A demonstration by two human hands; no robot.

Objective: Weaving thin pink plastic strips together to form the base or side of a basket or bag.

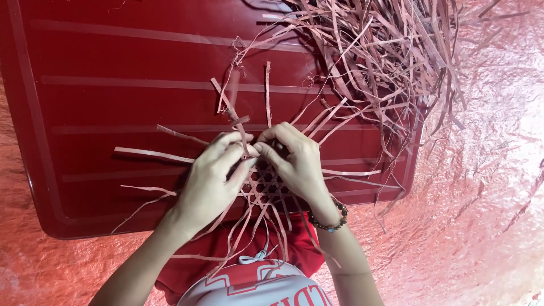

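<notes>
Pinching thin pinkish strips at the top edge of a small woven lattice (266, 187), both hands are working close together over a dark red tray (113, 102). Left hand (212, 178) is lying palm down over the left part of the weave, thumb and forefinger closing on an upright strip (241, 133) just above the lattice. Right hand (294, 161) is curling in from the right, fingertips (263, 148) pressing against the same spot, so the two hands are touching or almost touching there; grip on both is closed on strip material, though exactly which strand the right one is holding cannot be told. Lattice is sitting flat on the tray's near edge, partly hidden under both palms, with loose strip ends fanning out left, up and down toward the person's lap. A beaded bracelet (328, 218) is circling the right wrist. A big tangled pile of loose strips (385, 51) is lying on the tray's upper right corner, spilling onto the crinkled red sheet (487, 170) that is spreading under and beside the tray. Red clothing is showing at the bottom edge.
</notes>
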